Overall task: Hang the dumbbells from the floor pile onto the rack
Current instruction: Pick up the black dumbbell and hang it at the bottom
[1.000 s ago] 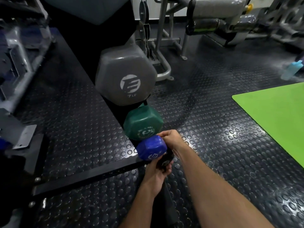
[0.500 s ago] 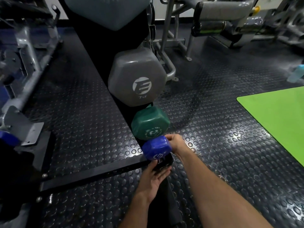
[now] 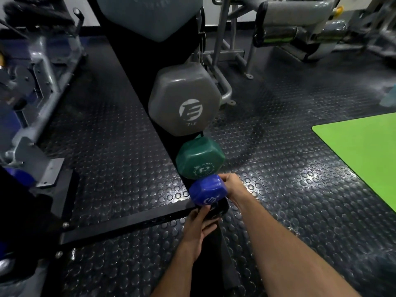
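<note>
We hold the blue dumbbell [image 3: 208,192] at the lowest slot of the black rack [image 3: 137,67], directly under the green dumbbell [image 3: 200,160] and the grey one [image 3: 185,101]. Our right hand [image 3: 232,186] curls around its far side. Our left hand [image 3: 200,229] reaches up beneath it with fingers extended toward the bracket; whether they grip anything we cannot tell. Its long axis runs away from us into the rack, and the right hand is nearer its handle.
</note>
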Motion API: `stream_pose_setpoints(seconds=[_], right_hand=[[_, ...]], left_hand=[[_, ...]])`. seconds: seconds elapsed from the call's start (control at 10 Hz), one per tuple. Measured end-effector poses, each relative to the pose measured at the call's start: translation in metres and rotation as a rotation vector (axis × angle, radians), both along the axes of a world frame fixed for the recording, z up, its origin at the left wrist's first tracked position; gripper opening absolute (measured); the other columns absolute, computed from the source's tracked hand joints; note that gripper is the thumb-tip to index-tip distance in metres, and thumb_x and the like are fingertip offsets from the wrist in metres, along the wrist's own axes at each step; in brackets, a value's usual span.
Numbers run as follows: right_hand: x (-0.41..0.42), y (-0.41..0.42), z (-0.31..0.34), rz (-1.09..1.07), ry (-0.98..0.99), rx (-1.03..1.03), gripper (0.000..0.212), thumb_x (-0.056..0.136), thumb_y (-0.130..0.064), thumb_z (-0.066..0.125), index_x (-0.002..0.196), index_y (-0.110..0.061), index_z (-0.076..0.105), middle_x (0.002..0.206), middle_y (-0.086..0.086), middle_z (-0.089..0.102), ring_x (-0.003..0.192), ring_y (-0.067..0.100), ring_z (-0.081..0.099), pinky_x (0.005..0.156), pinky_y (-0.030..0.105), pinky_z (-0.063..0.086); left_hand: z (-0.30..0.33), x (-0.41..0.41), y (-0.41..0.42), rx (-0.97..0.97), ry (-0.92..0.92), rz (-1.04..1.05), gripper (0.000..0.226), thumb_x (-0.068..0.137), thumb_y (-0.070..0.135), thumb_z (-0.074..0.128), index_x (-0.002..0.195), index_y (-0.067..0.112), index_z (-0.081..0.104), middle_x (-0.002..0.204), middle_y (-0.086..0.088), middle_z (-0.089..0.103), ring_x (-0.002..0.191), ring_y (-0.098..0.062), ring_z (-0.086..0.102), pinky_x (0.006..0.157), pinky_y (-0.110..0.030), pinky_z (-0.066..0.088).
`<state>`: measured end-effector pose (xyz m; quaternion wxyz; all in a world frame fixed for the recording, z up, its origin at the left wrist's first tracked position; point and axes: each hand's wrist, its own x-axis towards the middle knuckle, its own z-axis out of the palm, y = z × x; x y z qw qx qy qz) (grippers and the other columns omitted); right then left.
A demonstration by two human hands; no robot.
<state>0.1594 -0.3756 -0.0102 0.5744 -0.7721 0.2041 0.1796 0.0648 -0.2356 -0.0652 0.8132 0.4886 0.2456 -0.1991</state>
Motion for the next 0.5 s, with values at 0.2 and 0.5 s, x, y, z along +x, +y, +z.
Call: stream_pose_setpoints(seconds=[0.2,0.5], right_hand=[[-0.012,-0.002,0.003,-0.061,-0.042,0.096,0.017,0.092,-0.003,0.071,0.108,-0.007,0.075,0.093,0.012,0.08,0.088,0.026,0.079,0.076,0.034,0.062],[-0.038,0.004,0.027,-0.26,-0.155,0.096,0.019,0.101,-0.013,0.058,0.108,-0.013,0.075,0.097,0.007,0.079,0.092,0.023,0.074,0.08,0.035,0.058]], left_hand=[[0.009,0.003,0.007,0.144,0.014,-0.061,0.026,0.095,0.029,0.071,0.111,0.01,0.062,0.105,-0.008,0.078,0.102,-0.032,0.074,0.101,-0.052,0.053],[0.04,-0.006,0.029,0.545,-0.26,-0.364,0.027,0.091,0.035,0.077,0.113,0.025,0.065,0.081,0.016,0.074,0.075,0.001,0.067,0.068,-0.017,0.046]])
